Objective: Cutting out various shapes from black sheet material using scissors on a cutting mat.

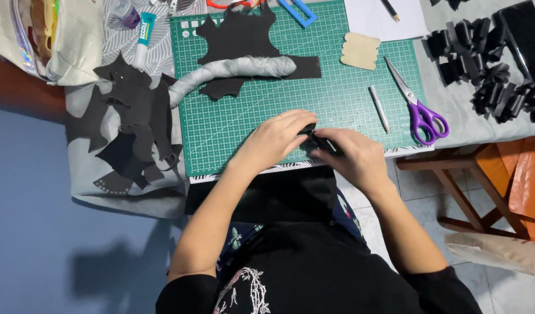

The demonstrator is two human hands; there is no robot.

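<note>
Both hands, left hand (274,139) and right hand (350,156), close their fingers on a small black piece (315,137), steadied against the green cutting mat (337,99) for support.

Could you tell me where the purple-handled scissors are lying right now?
In the head view, the purple-handled scissors lie at the right edge of the green cutting mat, beside a slim white pen-like tool.

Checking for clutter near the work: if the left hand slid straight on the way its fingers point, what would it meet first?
The left hand points right, so it would meet the small black folded piece it already touches, then the right hand.
</note>
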